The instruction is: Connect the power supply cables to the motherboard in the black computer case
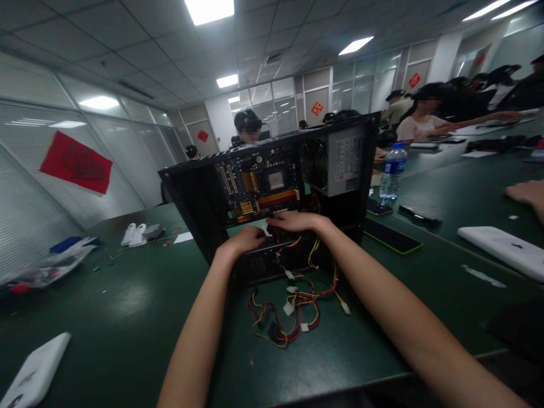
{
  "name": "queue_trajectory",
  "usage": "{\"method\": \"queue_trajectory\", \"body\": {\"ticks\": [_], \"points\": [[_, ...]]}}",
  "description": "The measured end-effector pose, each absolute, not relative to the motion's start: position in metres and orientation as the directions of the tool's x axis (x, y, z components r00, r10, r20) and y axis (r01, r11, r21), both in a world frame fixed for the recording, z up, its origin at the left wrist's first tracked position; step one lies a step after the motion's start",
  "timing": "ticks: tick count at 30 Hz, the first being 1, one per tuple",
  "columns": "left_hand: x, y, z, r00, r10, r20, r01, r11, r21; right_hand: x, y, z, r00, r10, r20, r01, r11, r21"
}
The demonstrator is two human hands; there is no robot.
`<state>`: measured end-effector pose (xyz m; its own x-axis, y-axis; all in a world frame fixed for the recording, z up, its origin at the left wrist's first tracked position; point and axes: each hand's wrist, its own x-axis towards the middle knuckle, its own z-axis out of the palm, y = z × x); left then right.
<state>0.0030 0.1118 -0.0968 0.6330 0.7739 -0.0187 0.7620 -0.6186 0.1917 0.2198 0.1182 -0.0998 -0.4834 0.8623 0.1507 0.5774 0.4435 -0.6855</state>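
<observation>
An open black computer case (187, 198) stands on the green table, its inside facing me. Inside it are a motherboard (242, 187) and, at the upper right, a silver power supply (344, 161). My left hand (245, 240) rests at the lower inner edge of the case, its fingertips hidden in shadow. Below the motherboard, my right hand (291, 221) reaches into the case with fingers bent over a dark part too dim to make out. Red, yellow and black cables (306, 300) with white connectors hang out and spread on the table in front.
Right of the case are a water bottle (391, 173), a dark phone (379, 207), a black pad (393, 235) and a white device (505, 246). Another white device (36, 371) lies front left, plastic bags (51, 269) farther back. Another person's hand (527, 192) shows at right.
</observation>
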Motion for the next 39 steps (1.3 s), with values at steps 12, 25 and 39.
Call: {"method": "queue_trajectory", "body": {"ticks": [12, 25, 39], "points": [[0.003, 0.114, -0.096, 0.617, 0.784, -0.064, 0.777, -0.595, 0.208, 0.235, 0.116, -0.102, -0.715, 0.698, -0.043, 0.461, 0.425, -0.779], [0.01, 0.099, -0.089, 0.629, 0.731, 0.265, 0.654, -0.682, 0.327, 0.234, 0.124, -0.1, -0.67, 0.738, 0.08, 0.55, 0.566, -0.614], [0.009, 0.104, -0.091, 0.523, 0.765, 0.376, 0.629, -0.644, 0.436, 0.236, 0.124, -0.102, -0.651, 0.724, 0.228, 0.476, 0.624, -0.62]]}}
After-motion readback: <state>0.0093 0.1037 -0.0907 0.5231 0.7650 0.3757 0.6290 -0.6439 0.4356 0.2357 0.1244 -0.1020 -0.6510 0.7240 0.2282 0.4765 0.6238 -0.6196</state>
